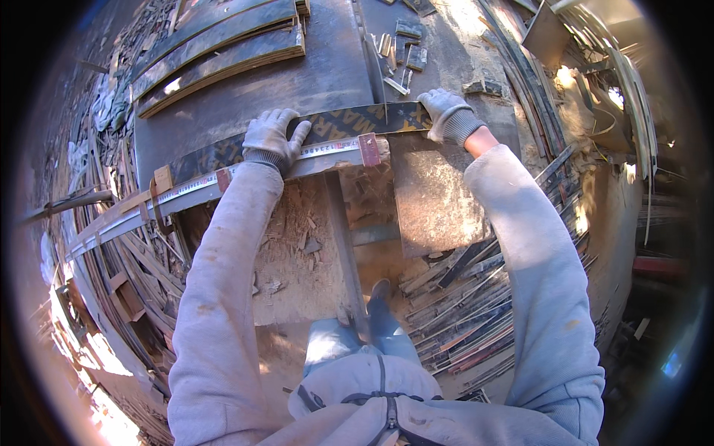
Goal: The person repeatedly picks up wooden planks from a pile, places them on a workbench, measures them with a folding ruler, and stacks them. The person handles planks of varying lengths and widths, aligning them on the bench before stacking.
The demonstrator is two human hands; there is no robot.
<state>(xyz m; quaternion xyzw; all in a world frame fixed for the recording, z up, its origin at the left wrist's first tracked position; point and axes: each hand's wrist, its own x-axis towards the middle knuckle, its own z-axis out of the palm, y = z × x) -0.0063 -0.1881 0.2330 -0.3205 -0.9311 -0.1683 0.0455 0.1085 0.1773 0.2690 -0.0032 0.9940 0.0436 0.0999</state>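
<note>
A long black-faced plywood strip (335, 127) with yellowish printing lies crosswise on the worktable (320, 82). My left hand (271, 138), in a pale grey glove, rests over the strip, fingers curled toward its far edge and thumb apart. At the strip's right end my right hand (445, 113), gloved alike, has its fingers closed round the end. A white measuring tape (327, 149) runs along the near wooden rail, with a reddish block (370, 149) at its right end. Just beyond the strip, a narrow dark slot (372, 70) runs away from me in the tabletop.
Stacked plywood boards (230, 56) lie on the table's far left. Small wood offcuts (409, 52) are scattered at the far right. Piles of thin wood strips (468, 312) cover the floor to the right, with more scrap at left. A sawdust-covered board (297, 256) sits below the rail.
</note>
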